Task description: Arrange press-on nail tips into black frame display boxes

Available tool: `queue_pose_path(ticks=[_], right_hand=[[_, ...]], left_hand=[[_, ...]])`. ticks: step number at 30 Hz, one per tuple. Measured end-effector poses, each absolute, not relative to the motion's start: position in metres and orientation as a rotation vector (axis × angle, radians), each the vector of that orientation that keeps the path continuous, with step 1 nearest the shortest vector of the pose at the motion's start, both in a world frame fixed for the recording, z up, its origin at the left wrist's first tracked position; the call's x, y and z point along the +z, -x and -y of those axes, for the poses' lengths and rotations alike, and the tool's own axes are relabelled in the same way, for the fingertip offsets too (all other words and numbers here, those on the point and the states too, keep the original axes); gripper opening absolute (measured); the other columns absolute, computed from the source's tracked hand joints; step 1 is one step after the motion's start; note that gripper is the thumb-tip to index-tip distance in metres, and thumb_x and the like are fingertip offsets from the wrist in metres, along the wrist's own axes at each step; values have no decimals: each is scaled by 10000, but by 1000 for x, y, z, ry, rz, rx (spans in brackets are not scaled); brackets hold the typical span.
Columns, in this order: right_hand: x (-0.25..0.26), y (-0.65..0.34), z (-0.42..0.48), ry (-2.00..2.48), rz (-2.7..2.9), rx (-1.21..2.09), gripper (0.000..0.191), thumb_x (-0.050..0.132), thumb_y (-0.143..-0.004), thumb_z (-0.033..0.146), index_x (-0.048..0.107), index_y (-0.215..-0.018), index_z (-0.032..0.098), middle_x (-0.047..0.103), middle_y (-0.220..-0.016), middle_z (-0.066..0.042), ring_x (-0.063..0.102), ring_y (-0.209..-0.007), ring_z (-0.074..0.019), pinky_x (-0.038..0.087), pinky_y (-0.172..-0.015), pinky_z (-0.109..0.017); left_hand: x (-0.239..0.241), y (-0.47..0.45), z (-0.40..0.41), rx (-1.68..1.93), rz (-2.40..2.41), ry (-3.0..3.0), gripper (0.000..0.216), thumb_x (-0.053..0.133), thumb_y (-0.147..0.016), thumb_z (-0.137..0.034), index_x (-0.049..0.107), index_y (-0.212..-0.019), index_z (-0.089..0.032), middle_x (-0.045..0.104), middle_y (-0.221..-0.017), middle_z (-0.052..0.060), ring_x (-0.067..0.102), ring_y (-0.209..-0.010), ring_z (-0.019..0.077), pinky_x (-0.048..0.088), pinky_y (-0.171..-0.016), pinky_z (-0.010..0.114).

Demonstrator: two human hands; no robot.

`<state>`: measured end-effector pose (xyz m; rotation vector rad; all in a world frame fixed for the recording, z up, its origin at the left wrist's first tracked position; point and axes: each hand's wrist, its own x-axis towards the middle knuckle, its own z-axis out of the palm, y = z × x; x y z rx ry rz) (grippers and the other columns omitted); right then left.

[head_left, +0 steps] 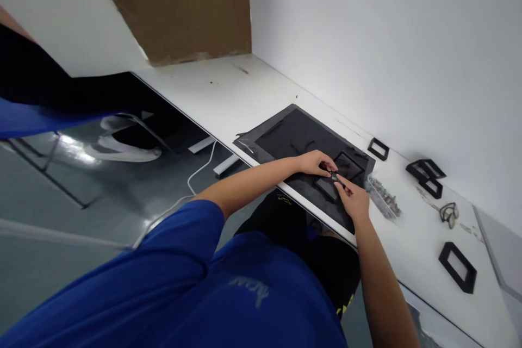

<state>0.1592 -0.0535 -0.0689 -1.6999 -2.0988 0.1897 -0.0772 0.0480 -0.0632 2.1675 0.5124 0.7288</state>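
A left hand [317,163] and right hand [354,199] pinch a small dark piece [334,177] over a black mat [291,130], likely steadying it from both sides. A plastic box [380,204] sits near, seemingly for easy reach.

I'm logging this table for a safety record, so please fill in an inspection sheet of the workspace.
Surface: white table; black mat on it.
Job's things: small dark part with a green patch; black frames on the mat.
Clutter: clear container of small pieces; glasses-like item; loose frames.
Hands: left hand and right hand both pinch the small dark part.
Cables: white cable below the table edge.
Surroundings: white wall; brown board; blue chair.
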Motion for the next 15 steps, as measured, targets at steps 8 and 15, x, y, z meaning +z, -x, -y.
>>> queue_pose_path(ticks=[8, 15], right_hand=[[-68, -154, 59, 1751, 2108, 120, 330, 614, -974, 406, 631, -1197, 164, 664, -1127, -67, 658, -930, -170, 583, -814, -369], [-62, -151, 59, 1784, 2096, 76, 357, 605, -979, 417, 613, -1227, 160, 659, -1125, -69, 659, -926, -172, 584, -811, -375]], left_hand=[[-69, 78, -56, 653, -454, -2141, 369, 617, -954, -394, 611, -1226, -144, 659, -1197, 87, 655, -1068, 198, 574, -954, 435], [-79, 76, -70, 638, -395, -2108, 377, 607, -959, -401, 598, -1235, -145, 639, -1222, 93, 645, -1079, 201, 580, -934, 424]])
